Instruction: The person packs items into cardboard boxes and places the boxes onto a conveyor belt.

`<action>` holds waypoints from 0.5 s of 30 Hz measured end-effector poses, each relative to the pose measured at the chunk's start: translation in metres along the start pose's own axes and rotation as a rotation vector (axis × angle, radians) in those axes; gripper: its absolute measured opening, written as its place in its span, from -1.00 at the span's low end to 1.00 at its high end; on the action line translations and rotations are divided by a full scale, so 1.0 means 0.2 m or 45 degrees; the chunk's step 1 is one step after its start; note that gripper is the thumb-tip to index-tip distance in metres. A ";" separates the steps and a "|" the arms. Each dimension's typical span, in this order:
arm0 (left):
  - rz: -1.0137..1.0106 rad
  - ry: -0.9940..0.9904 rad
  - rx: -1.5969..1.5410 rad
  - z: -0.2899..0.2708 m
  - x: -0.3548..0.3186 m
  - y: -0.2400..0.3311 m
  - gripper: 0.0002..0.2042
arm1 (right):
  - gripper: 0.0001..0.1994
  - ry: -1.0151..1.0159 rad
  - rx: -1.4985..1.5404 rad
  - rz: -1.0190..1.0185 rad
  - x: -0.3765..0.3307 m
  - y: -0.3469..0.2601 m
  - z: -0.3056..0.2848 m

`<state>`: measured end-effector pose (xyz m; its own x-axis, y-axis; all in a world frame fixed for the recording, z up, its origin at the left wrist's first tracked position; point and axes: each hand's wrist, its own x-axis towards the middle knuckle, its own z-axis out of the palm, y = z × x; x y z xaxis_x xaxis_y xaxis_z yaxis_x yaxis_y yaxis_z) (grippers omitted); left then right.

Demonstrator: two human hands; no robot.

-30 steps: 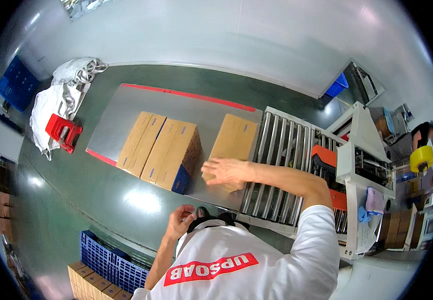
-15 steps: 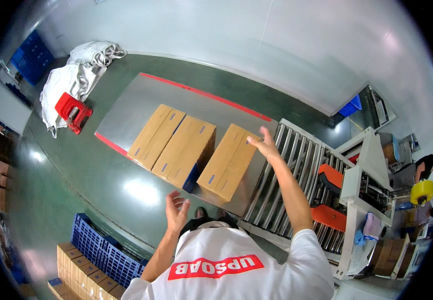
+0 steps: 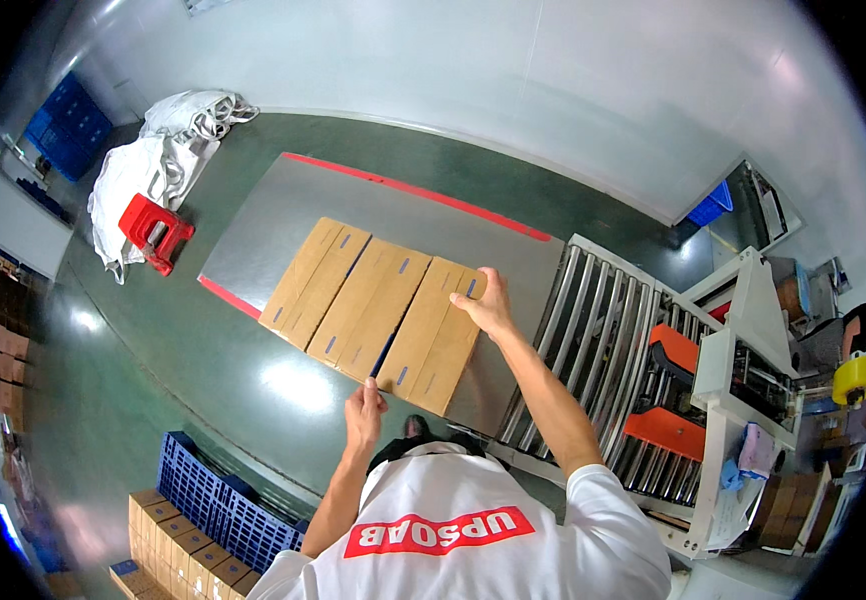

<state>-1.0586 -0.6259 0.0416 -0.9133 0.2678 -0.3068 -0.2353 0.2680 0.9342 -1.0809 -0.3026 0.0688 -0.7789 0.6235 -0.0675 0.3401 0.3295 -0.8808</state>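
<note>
Three brown cardboard cartons lie side by side on a grey metal worktop (image 3: 328, 190) edged with red strips. The right-hand carton (image 3: 428, 335) is nearest the roller conveyor (image 3: 593, 345); its long axis runs away from the person, slanting from lower left at the near end to upper right at the far end. The middle carton (image 3: 371, 305) and left-hand carton (image 3: 315, 280) point the same way, nearly parallel. A narrow dark-blue strip shows between the right-hand and middle cartons toward the near end.

The right hand (image 3: 488, 302) clasps the right-hand carton's far right corner, thumb on top. The left hand (image 3: 364, 408), fingers bent, is at its near left corner; whether it grips cannot be told.

A blue plastic pallet (image 3: 215, 500) stands at lower left, beside stacked cartons (image 3: 185, 550).
</note>
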 end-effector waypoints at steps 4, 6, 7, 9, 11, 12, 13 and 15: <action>-0.051 0.036 0.141 0.00 0.03 0.07 -0.32 | -0.19 0.037 0.028 -0.003 -0.02 0.03 -0.01; -0.052 0.014 0.321 0.00 0.03 0.08 -0.33 | -0.19 0.049 0.054 -0.020 -0.02 0.02 0.00; -0.051 0.012 0.323 0.01 0.03 0.09 -0.33 | -0.19 0.059 0.030 -0.030 -0.02 0.02 0.00; -0.046 0.005 0.243 0.00 0.04 0.08 -0.34 | -0.19 0.072 0.015 -0.033 -0.05 -0.01 0.01; -0.071 -0.010 0.117 -0.01 0.04 0.05 -0.38 | -0.17 0.041 0.008 0.021 -0.06 -0.02 0.02; -0.098 -0.021 -0.016 -0.02 0.04 0.05 -0.41 | -0.17 0.048 0.014 0.023 -0.06 -0.02 0.03; -0.095 -0.024 -0.009 -0.03 0.04 0.04 -0.41 | -0.17 0.043 0.015 0.020 -0.07 -0.02 0.04; -0.251 -0.013 -0.216 -0.03 0.03 0.08 -0.47 | -0.16 0.054 0.017 0.028 -0.07 -0.01 0.05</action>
<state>-1.0706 -0.6256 0.0551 -0.8409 0.2355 -0.4873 -0.4617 0.1575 0.8729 -1.0757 -0.3183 0.0662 -0.7482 0.6600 -0.0674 0.3497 0.3060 -0.8855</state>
